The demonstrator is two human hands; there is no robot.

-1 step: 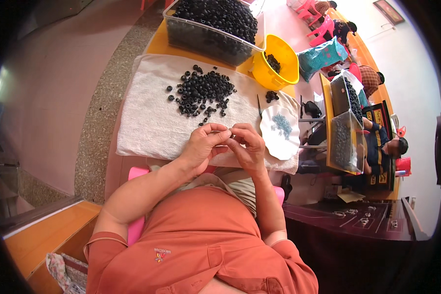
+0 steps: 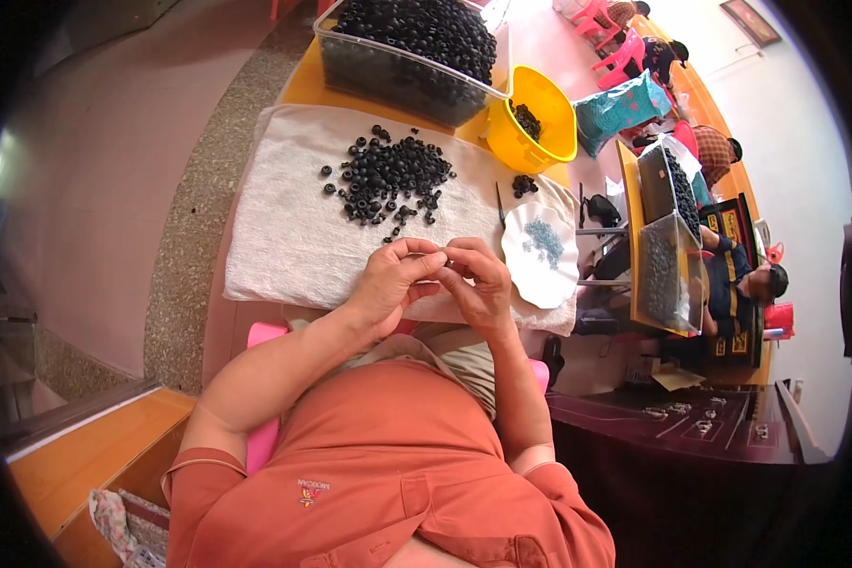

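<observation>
Over nubby cloth [image 2: 279, 222] | left hand [image 2: 388, 284], right hand [image 2: 483, 289] — pinching dark piece [image 2: 447, 262] | round black parts [image 2: 393, 175]

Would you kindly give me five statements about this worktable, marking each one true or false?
1. The left hand and right hand meet at their fingertips. True.
2. Whatever is between the fingertips shows clearly. False: the fingers mostly hide it; only a dark bit shows.
3. A loose pile of black ring-shaped pieces lies on the white towel. True.
4. The light-blue pieces lie in a yellow bucket. False: the light-blue pieces lie on the white wavy-rimmed plate.
5. The clear plastic bin is empty. False: the clear plastic bin is heaped with black pieces.
</observation>
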